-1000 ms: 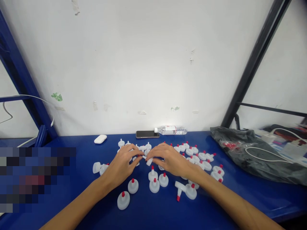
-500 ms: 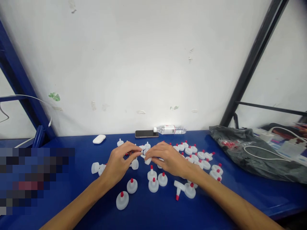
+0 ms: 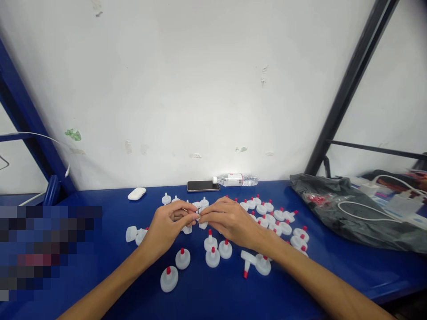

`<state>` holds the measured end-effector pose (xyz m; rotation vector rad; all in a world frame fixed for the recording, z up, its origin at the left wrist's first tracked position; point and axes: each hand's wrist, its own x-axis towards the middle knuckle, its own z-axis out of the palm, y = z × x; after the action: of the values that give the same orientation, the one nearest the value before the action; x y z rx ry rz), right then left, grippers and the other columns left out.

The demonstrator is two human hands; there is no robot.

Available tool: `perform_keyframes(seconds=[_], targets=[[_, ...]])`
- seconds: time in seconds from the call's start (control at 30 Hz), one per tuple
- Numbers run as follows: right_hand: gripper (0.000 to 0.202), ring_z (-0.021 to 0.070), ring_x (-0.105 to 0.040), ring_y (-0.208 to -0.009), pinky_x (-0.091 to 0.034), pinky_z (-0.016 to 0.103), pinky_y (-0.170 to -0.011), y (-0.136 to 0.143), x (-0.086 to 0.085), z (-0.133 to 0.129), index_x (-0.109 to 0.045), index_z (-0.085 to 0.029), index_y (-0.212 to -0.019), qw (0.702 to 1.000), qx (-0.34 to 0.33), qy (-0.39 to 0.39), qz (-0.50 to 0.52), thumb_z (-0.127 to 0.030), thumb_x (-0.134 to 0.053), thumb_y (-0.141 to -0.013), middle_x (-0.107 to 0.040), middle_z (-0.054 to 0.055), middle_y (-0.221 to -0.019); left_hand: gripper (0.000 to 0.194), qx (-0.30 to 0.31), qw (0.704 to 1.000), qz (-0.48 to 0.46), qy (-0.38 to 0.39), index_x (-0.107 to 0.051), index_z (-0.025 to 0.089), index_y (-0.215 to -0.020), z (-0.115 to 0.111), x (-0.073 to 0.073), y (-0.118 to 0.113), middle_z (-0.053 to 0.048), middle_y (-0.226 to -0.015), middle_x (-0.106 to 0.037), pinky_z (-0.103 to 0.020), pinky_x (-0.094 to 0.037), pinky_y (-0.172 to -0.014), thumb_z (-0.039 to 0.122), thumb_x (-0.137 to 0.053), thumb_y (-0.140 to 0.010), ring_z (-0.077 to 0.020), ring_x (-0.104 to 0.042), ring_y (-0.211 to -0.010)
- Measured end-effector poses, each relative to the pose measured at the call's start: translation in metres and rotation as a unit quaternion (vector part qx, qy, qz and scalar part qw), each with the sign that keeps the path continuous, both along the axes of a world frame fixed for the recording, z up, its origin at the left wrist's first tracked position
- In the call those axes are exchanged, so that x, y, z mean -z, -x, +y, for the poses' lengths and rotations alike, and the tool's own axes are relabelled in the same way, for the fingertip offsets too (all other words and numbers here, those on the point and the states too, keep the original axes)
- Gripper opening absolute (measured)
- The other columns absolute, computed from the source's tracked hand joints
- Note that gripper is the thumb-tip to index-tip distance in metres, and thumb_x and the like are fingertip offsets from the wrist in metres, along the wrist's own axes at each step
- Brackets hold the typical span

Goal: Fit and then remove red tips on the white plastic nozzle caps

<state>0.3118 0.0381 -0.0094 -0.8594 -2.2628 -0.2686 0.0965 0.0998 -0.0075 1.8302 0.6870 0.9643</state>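
Your right hand hides part of the white nozzle cap in its grip, while anything pinched in your left hand is too small to tell. More nozzle caps sit half-screened behind your hands. The bottom edge crops your forearms; pixel blocks mask the scene at left. The dark plastic bag runs out of view at right, and the print on the bottle's label is illegible.
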Motion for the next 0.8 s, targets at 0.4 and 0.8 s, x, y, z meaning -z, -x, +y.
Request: perform_keyframes(seconds=[0.4,0.8], targets=[[0.020,0.0145,-0.066,-0.088,-0.047,0.031,-0.078,0.000,-0.015,-0.006,-0.066,-0.021,-0.107,0.998,0.012,-0.069,0.001,-0.009,-0.052,-0.099,-0.073,0.004,-0.111,0.029,0.059,0.994,-0.027,0.088,-0.072,0.016,-0.104,-0.005,-0.018,0.008,-0.008,-0.088,-0.076,-0.030,-0.055,-0.079,0.039,-0.072,-0.086,-0.0204,-0.071,-0.087],[0.042,0.0141,-0.067,-0.106,-0.057,0.025,-0.084,-0.004,-0.017,-0.013,-0.066,-0.020,-0.111,0.995,-0.002,-0.095,0.024,0.008,-0.043,-0.089,-0.068,0.006,-0.123,0.036,0.051,0.996,-0.015,0.065,-0.066,0.020,-0.113,-0.007,-0.020,0.007,-0.007,-0.102,-0.069,-0.026,-0.052,-0.064,0.037,-0.075,-0.083,-0.0124,-0.062,-0.070]])
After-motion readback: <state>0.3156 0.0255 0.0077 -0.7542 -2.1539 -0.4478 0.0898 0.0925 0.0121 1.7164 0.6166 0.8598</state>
